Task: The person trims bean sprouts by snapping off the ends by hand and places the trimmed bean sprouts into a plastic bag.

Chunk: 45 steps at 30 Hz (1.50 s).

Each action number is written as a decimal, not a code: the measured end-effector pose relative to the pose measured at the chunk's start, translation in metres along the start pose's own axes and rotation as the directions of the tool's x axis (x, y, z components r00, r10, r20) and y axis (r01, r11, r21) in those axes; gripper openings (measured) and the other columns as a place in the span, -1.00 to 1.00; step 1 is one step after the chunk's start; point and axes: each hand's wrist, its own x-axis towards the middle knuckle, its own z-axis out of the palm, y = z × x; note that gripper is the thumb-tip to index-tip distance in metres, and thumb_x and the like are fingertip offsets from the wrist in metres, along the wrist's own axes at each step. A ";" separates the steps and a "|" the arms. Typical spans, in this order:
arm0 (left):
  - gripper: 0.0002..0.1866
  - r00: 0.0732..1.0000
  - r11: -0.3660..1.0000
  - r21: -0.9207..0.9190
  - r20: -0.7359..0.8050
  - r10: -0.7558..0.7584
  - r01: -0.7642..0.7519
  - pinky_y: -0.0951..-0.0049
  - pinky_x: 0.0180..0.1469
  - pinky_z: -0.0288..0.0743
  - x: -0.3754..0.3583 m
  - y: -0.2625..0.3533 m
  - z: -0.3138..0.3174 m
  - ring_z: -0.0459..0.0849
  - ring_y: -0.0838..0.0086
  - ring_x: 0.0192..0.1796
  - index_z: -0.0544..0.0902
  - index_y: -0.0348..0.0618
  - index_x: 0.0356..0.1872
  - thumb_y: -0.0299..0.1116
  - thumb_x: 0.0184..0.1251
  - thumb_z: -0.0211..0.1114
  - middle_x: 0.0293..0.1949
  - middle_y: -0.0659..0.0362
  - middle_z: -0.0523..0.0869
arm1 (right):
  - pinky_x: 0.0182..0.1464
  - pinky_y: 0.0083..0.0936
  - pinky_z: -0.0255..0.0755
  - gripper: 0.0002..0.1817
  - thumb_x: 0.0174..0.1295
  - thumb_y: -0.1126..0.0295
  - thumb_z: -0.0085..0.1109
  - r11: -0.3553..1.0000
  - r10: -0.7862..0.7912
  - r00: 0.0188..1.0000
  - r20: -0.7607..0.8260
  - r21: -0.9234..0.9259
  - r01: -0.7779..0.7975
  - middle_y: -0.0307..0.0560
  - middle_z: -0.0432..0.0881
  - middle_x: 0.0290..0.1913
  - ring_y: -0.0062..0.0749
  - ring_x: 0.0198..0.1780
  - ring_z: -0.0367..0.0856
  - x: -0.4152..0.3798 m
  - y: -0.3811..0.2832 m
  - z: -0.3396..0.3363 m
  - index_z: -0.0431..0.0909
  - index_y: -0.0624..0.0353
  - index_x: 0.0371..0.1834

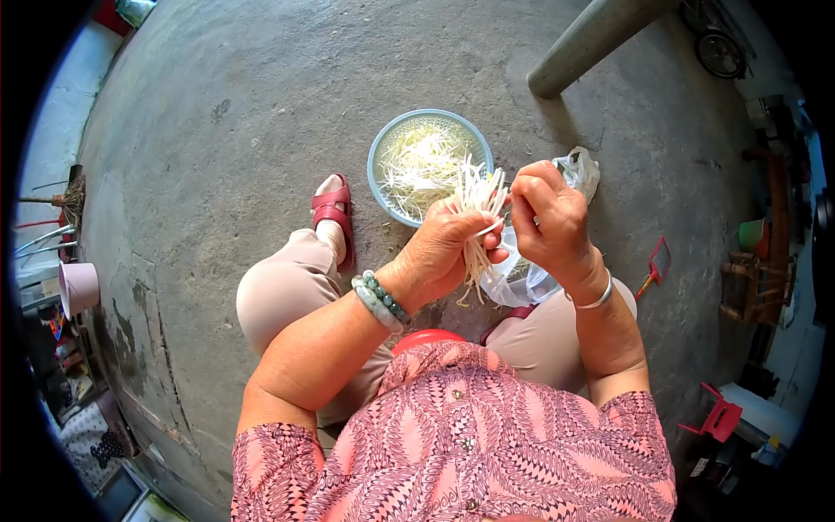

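At nine o'clock, by the edge, a smooth pink bucket [79,288]. At ten o'clock from the left hand [439,245], a red sandal [331,209] on rough grey concrete floor [235,165]. At twelve o'clock, a round, pierced basket [371,167] with a pale-blue plastic rim, heaped with loose sprouts [422,161]. Left hand curled closed, gripping a bundle of sprouts [476,193] (slim white stalks, splayed at both ends) jutting toward one o'clock. At five o'clock, a crumpled, translucent bag [498,287]. At two o'clock, just beside the bundle, right hand [557,213], fingers bent inward; cannot tell whether fully closed or on what. Beyond, at one o'clock, a wrinkled white bag [583,176].
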 end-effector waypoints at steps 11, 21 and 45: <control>-0.57 0.990 0.968 -0.206 -0.037 0.138 -0.143 0.17 0.11 0.50 0.012 0.013 -0.011 0.65 0.38 -0.16 0.37 -0.28 0.16 -0.35 0.30 0.11 -0.15 0.08 0.62 | -0.33 -0.39 0.52 -0.74 0.08 0.55 0.19 0.897 0.295 0.954 -0.056 -0.329 -0.297 0.01 0.58 -0.35 -0.17 -0.40 0.62 -0.016 0.069 -0.020 0.55 0.26 -0.11; -0.71 0.944 0.952 -0.129 -0.216 0.247 -0.279 0.22 0.00 0.50 0.027 0.005 -0.009 0.61 0.30 -0.09 0.52 -0.32 -0.09 -0.29 0.41 -0.02 -0.15 0.03 0.62 | -0.09 -0.34 0.53 -0.37 0.02 0.30 0.36 0.945 0.261 0.944 0.203 0.149 -0.293 0.12 0.56 -0.13 -0.11 -0.15 0.60 -0.018 -0.021 0.012 0.38 0.32 0.16; -0.82 0.810 0.897 -0.111 -0.487 0.327 -0.429 0.33 -0.31 0.52 0.149 -0.034 -0.159 0.60 0.37 -0.34 0.53 -0.27 -0.31 -0.33 0.25 0.18 -0.37 0.13 0.61 | -0.41 -0.38 0.48 -0.83 0.17 0.46 0.04 0.544 0.650 0.621 0.437 0.303 -0.783 0.07 0.61 -0.51 -0.30 -0.50 0.61 -0.072 0.125 0.172 0.56 0.33 -0.28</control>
